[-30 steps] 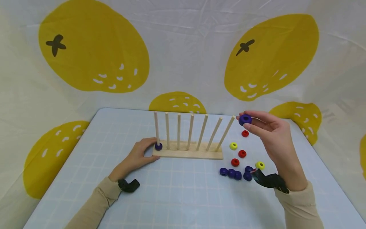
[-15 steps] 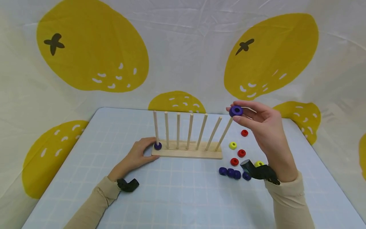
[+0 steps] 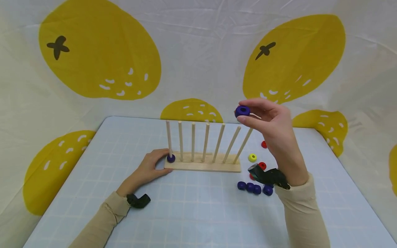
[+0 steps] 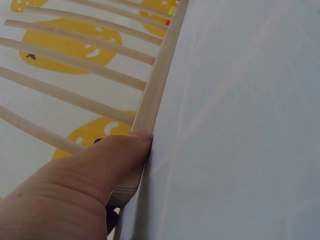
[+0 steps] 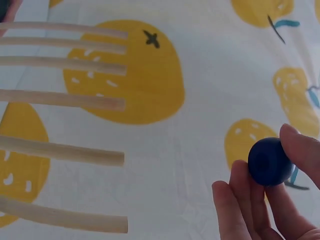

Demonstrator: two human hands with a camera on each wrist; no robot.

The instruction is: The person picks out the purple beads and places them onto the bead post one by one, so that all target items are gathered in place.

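Pinching a dark blue bead [image 3: 242, 111] between thumb and fingers, the right hand [image 3: 273, 124] hangs in the head view above the right end of a wooden peg rack [image 3: 203, 166], the bead raised clear of the table [image 3: 186, 213]. At the rack's left end, the left hand [image 3: 150, 167] grips the base, thumb along the near edge and fingers around toward the far side. A dark bead [image 3: 171, 158] sits low on the leftmost of seven pegs. To the right of the rack lie a yellow bead [image 3: 252, 157], red beads [image 3: 262, 166], partly hidden, and, nearer, a row of three blue beads [image 3: 250, 187] with more blue just to their right. Behind, a white cloth [image 3: 201, 62] carries yellow fruit shapes. The left wrist view shows the left thumb [image 4: 110, 157] pressed across the base's near edge, while the fingers are mostly hidden. From the right wrist view, the pinched bead is apart from the peg tips, and the remaining fingers of that hand are loosely bent.
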